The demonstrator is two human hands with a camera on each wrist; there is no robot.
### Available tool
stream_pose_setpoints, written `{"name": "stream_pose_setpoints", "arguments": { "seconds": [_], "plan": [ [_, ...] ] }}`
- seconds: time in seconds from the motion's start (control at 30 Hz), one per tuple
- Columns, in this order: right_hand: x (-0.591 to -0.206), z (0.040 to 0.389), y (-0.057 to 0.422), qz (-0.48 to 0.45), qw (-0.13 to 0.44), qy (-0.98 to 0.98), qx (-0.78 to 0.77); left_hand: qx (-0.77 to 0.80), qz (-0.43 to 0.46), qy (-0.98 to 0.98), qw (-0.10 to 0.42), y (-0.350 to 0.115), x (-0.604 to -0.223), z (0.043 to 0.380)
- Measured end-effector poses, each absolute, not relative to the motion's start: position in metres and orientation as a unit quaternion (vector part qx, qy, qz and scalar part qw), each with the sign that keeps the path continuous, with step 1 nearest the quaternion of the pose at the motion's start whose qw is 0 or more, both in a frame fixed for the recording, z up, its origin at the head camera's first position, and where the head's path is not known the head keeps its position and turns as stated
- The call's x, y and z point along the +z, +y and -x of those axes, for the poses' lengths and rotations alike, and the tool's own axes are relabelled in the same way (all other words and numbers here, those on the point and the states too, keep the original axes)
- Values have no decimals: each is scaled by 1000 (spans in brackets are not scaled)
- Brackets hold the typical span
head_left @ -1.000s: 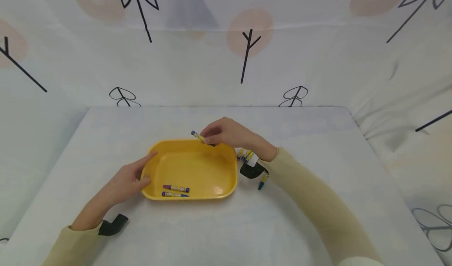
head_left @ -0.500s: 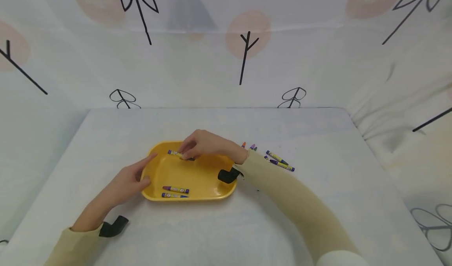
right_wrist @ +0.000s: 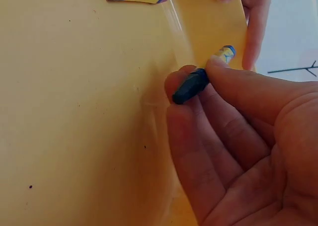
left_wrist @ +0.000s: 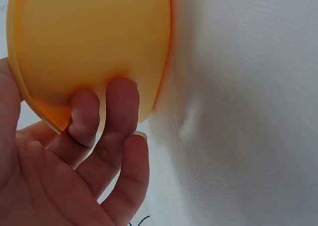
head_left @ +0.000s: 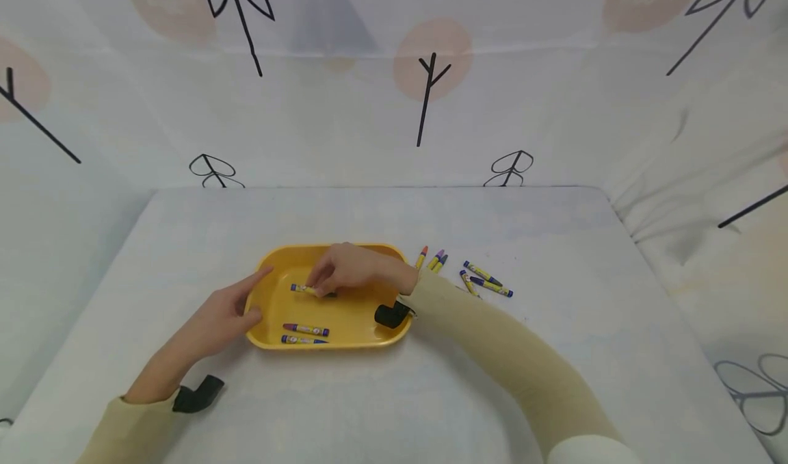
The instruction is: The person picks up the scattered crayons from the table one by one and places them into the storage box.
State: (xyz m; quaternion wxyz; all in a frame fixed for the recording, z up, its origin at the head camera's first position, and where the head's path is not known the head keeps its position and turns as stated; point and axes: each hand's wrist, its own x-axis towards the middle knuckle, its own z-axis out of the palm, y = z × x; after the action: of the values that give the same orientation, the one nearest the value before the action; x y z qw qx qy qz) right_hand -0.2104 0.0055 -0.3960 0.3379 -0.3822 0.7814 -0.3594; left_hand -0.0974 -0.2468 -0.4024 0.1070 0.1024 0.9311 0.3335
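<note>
A yellow tray (head_left: 363,313) lies on the white-covered table. At its left end my left hand (head_left: 218,317) grips the rim; in the left wrist view, several fingertips press the outer wall (left_wrist: 89,32). My right hand (head_left: 347,267) is inside the tray, low over its floor, pinching a crayon (head_left: 299,288) between thumb and fingers. In the right wrist view this crayon (right_wrist: 191,86) shows a dark, bluish-green tip and a yellow-and-blue wrapper. A reddish crayon (head_left: 306,330) and a blue crayon (head_left: 304,340) lie along the tray's near side.
Right of the tray, several crayons lie loose on the table, among them an orange-tipped crayon (head_left: 422,256) and a dark blue-tipped crayon (head_left: 490,286). My right forearm (head_left: 492,341) crosses the tray's right rim and hides part of the table. A patterned cloth (head_left: 345,122) hangs behind.
My right hand has carried the pinched crayon from above the tray's far rim leftward and down into the tray. The crayons on the right have come into view. My left hand stays put.
</note>
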Motion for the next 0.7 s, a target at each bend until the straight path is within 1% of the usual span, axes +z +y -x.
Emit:
{"name": "stream_pose_setpoints", "arguments": {
  "seconds": [0.17,0.33,0.43,0.6,0.7],
  "plan": [
    [-397,212,6,381,347,774,-368,329,-103,933,105,-247,-401,98],
    [-396,212,6,381,336,778,-370,325,-104,934,105,-249,-404,97],
    [-394,213,8,370,338,770,-395,322,-105,935,101,-249,-405,97],
    [-378,215,21,351,345,757,-429,323,-107,935,101,-248,-404,97],
    [-365,218,37,350,330,756,-445,327,-109,933,101,-247,-402,97]
  ]
}}
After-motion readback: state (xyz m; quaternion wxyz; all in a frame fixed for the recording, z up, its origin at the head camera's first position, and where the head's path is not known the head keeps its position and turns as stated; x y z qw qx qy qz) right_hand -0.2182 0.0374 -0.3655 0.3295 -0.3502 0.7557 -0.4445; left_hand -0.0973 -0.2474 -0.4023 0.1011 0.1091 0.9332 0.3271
